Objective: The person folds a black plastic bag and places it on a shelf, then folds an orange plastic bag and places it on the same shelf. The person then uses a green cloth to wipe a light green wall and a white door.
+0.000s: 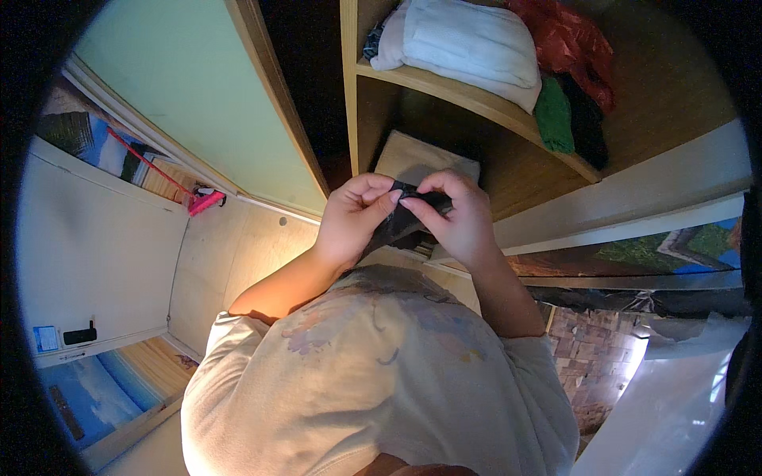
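A dark, thin cloth item (400, 221) is pinched between my two hands at chest height, its lower part hanging towards my shirt. My left hand (361, 209) grips its upper edge between thumb and forefinger. Close beside it, my right hand (455, 208) pinches the same edge, thumb and finger meeting near the left thumb. What kind of garment or cloth it is cannot be told. Behind the hands, a light beige folded cloth or flat box (425, 156) lies in the lower compartment of a wooden cabinet.
The cabinet's upper shelf (476, 98) holds a folded white cloth (470, 44), a red bundle (565, 44) and a green cloth (555, 116). A pale green sliding panel (196, 101) stands at left. A pink broom (205, 202) rests near a white door (101, 238).
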The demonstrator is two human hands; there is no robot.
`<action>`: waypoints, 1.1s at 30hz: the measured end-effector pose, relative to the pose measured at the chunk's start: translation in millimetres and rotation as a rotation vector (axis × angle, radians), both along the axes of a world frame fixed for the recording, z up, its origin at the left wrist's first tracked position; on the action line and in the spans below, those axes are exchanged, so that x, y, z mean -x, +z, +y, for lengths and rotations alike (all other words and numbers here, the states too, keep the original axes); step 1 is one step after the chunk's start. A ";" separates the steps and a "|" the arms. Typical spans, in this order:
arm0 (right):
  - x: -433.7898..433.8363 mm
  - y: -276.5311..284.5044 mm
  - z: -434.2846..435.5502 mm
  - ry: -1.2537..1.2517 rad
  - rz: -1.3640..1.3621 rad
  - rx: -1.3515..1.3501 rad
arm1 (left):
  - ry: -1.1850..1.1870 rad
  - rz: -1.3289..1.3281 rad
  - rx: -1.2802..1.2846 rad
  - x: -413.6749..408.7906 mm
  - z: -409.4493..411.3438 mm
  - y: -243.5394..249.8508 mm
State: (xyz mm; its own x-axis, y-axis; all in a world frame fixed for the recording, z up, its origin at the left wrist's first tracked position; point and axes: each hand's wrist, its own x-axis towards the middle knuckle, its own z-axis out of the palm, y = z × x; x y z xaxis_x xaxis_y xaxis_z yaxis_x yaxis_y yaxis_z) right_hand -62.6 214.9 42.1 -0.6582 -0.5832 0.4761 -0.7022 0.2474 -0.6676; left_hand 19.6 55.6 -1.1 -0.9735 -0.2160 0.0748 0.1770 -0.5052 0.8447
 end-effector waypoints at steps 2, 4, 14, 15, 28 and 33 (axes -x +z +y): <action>0.1 -0.4 -3.8 -0.047 -0.057 -0.001 | -0.001 -0.026 -0.079 2.1 0.7 0.3; 0.5 2.6 -3.8 -0.100 -0.053 -0.014 | 0.001 -0.060 -0.013 2.3 -2.5 2.5; -0.4 20.5 0.2 -0.119 0.191 -0.115 | 0.189 0.087 0.828 2.0 -2.0 -17.5; 2.8 18.2 1.3 -0.077 0.247 -0.122 | 0.205 0.092 0.866 2.3 -1.9 -17.2; 16.8 29.9 17.8 -0.120 0.548 -0.100 | -0.008 0.038 1.093 2.6 -18.9 -25.8; 16.8 35.7 22.1 -0.123 0.502 -0.049 | 0.074 0.066 1.027 1.9 -14.5 -26.4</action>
State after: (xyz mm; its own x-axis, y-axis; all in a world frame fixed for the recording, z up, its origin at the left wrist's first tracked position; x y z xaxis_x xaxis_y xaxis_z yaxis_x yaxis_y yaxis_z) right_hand -79.4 237.0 77.7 -0.4210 -0.5453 0.7248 -0.8967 0.3708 -0.2418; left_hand 17.7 41.1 -27.5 -0.9477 -0.0766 0.3097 0.2399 0.4688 0.8501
